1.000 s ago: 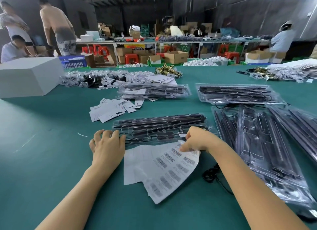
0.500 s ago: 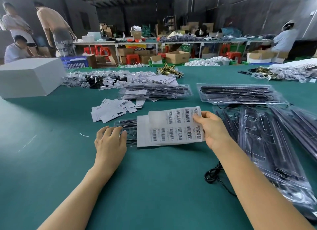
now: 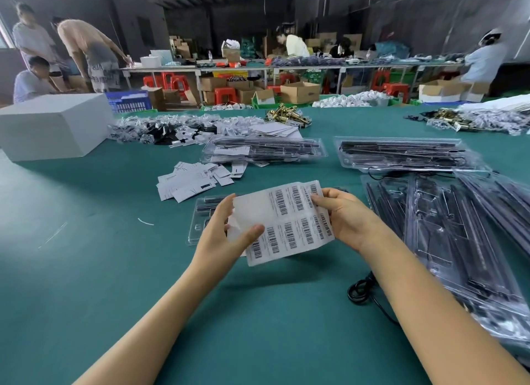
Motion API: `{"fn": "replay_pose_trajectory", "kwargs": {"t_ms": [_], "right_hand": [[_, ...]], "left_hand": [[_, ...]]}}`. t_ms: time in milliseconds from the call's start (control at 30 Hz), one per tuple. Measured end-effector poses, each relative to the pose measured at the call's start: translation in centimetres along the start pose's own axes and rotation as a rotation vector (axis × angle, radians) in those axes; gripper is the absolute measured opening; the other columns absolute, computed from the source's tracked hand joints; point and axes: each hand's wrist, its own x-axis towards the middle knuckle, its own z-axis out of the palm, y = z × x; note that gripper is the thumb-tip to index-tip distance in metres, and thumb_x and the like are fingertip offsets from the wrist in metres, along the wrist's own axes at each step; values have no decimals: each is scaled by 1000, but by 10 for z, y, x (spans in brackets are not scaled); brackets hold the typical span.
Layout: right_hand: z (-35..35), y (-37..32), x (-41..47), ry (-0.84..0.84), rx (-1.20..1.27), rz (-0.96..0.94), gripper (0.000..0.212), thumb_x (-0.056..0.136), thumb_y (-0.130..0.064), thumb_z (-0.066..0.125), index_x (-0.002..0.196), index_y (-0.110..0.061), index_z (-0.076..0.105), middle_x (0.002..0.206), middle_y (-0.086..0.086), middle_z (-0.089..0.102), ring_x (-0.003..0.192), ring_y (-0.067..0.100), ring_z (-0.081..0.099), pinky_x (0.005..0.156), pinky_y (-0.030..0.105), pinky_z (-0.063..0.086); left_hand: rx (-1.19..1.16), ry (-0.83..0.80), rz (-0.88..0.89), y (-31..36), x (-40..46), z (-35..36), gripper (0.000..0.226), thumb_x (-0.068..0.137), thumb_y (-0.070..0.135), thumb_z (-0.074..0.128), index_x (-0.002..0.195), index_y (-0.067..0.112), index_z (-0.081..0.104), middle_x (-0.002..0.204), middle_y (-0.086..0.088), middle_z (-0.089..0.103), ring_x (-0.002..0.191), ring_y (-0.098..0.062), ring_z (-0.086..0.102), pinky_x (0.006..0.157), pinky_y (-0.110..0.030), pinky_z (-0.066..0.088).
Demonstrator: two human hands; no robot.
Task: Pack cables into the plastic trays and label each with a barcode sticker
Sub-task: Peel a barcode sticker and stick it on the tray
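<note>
Across the green surface [image 3: 86, 270], biggest to smallest: white box [image 3: 54, 126] at far-left edge; fanned pile of clear plastic trays [image 3: 447, 241] w/ black cables along right edge; two filled tray stacks toward far edge, one centre [image 3: 263, 152], one right of it [image 3: 401, 155]; single tray [image 3: 200, 224] mid-surface, mostly hidden behind the sheet. Barcode sticker sheet [image 3: 289, 221] is held up above that tray, btwn both hands, approx centre of surface, barcodes facing the camera, left part of sheet blank. Left hand [image 3: 226, 232] grips its left edge, thumb on front, fingers curled behind. Right hand [image 3: 344, 215] pinches the right edge, fingertips on the top-right corner. Loose white cards [image 3: 189, 181] lie just beyond the tray, toward far-left. Black cable coil [image 3: 358, 291] sits by right forearm, nr the near edge.
</note>
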Motion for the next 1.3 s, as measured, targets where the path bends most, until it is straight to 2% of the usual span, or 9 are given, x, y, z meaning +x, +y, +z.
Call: {"fn": "replay_pose_trajectory", "kwargs": {"t_ms": [133,233,400,533,767,900,1000,1133,1300], "right_hand": [[3,3,0,11,-37,8,2,92,-13,60,92,-13,58,92,9,74,77,22,71,69,40,57],[4,6,2,135,-152,-18,3,94,-14,59,91,-15,60,96,8,74,85,24,69,78,46,55],[7,5,-1,222,-363,-228,8,94,-19,57,90,-23,63,88,-6,71,83,12,65,66,30,47],[8,1,-4,158,-399,-310,11,93,-20,58,87,-27,65,83,-8,71,71,3,66,60,22,48],[8,3,-3,362,-676,-516,8,97,-18,52,96,-24,56,85,-14,61,73,-4,59,60,9,44],[17,14,-7,550,-1072,-722,35,91,-7,60,125,-2,52,112,12,61,97,26,61,84,40,51],[30,18,-13,620,-1181,-950,38,86,-4,66,121,6,55,122,22,58,111,36,58,91,48,49],[49,29,-15,353,-1286,-1090,40,90,-26,62,120,0,58,127,17,57,122,34,52,94,43,45],[52,47,-7,102,-1428,-865,47,92,-42,58,126,-9,59,137,9,54,135,31,40,103,47,39]], "left_hand": [[29,0,55,-1,3,-6,16,86,19,70,99,27,65,96,13,67,88,-12,60,84,-33,48],[-12,11,-8,-4,3,-5,12,87,8,66,81,18,65,79,10,66,74,-14,56,73,-30,43],[390,160,155,1,4,-4,55,83,32,71,133,23,49,127,8,51,120,-17,41,101,-35,35],[610,2,291,20,14,4,66,82,55,65,138,29,45,131,14,47,129,-11,29,105,-35,21],[110,-114,6,29,22,25,7,90,16,64,96,17,67,93,2,72,89,-17,67,86,-36,53],[-63,-97,-135,14,13,28,3,92,18,62,91,17,65,92,-3,73,85,-24,71,80,-38,57],[-243,-5,-241,4,9,28,7,94,21,58,95,15,62,96,-10,73,84,-26,70,82,-44,55],[-318,142,-245,2,8,32,9,98,20,51,93,15,55,89,-7,68,73,-17,61,76,-38,48],[-453,106,-202,3,9,31,4,97,17,54,94,16,55,76,-1,69,69,-18,61,73,-40,48]]}}
